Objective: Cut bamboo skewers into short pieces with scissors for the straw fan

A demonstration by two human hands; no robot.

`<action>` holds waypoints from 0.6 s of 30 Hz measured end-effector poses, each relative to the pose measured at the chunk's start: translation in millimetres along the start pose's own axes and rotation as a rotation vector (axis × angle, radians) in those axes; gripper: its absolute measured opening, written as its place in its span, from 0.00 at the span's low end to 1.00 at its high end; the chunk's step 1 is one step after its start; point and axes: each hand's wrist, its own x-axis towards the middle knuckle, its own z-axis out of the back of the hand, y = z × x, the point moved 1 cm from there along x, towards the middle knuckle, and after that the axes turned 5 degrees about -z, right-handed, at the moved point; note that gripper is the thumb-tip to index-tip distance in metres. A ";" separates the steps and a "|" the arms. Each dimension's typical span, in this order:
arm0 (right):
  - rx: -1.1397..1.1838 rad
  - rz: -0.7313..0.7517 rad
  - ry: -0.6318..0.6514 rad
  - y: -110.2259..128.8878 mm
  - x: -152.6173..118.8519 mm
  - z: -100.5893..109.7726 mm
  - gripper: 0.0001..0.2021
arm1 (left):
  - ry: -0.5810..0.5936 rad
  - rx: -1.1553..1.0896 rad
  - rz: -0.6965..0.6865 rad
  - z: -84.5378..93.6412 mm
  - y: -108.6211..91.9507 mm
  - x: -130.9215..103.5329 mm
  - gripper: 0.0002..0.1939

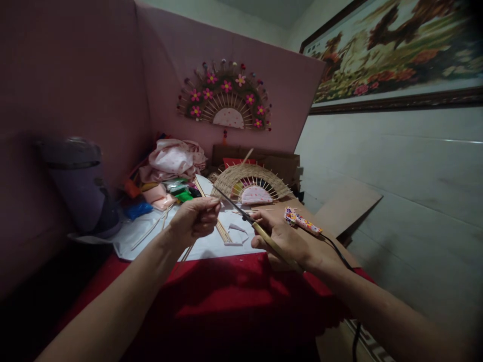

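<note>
In the middle of the head view my left hand [199, 217] is closed in a pinch; what its fingertips hold is too small to name. My right hand [281, 237] grips scissors [267, 238] with yellowish handles, their blades pointing up and left toward my left fingertips. Behind the hands a woven half-round fan [226, 182] with thin sticks and a spotted, pale centre lies on the table. Thin wooden sticks [223, 231] and paper scraps [237, 235] rest on a white sheet [204, 250] between and below my hands.
A flowered glue gun [303, 222] with a black cord lies at the right on brown board [341, 249]. Bundled cloth [175, 160] and coloured packets [164, 195] are at the left, beside a purple pot [81, 186]. A decorated fan [228, 98] hangs behind.
</note>
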 end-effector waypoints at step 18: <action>-0.915 -0.151 -0.062 -25.7 16.8 -17.6 0.09 | -0.315 0.881 -0.536 -14.7 9.0 -2.1 0.14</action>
